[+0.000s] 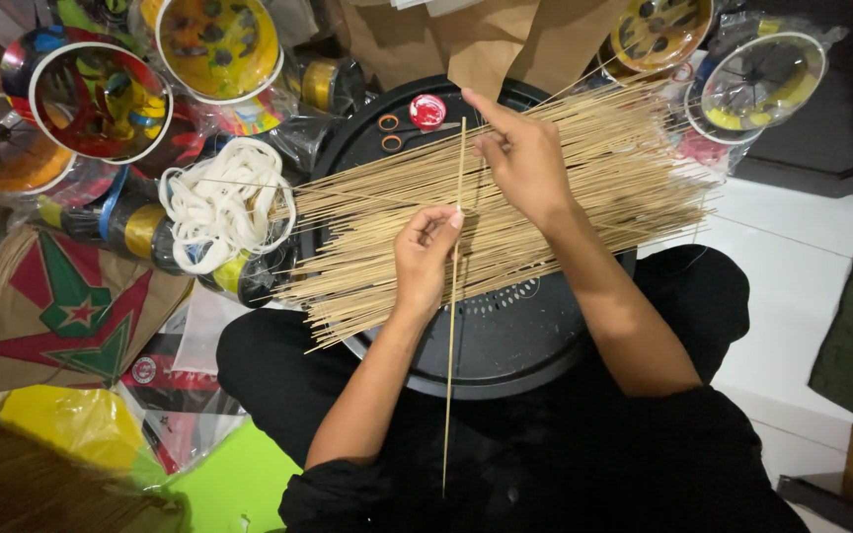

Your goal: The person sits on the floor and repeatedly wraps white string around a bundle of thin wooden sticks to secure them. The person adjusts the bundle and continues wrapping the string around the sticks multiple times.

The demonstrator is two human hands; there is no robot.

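Head view, person seated cross-legged on floor. Round black plastic tray (505, 345) on lap carries a fan of thin pale bamboo sticks (584, 188), w/ orange-handled scissors (392, 131) and a small red-and-white round lid (427, 111) at its 12 o'clock edge. Left hand (425, 259) pinches a single long bamboo stick (452, 345) held upright, running 12 to 6 o'clock. Right hand (523, 153), fingers partly curled, rests on the fan near that stick's top. Coil of white cord (221, 202) at 9 o'clock; coloured spools (101, 99) at 10 o'clock.
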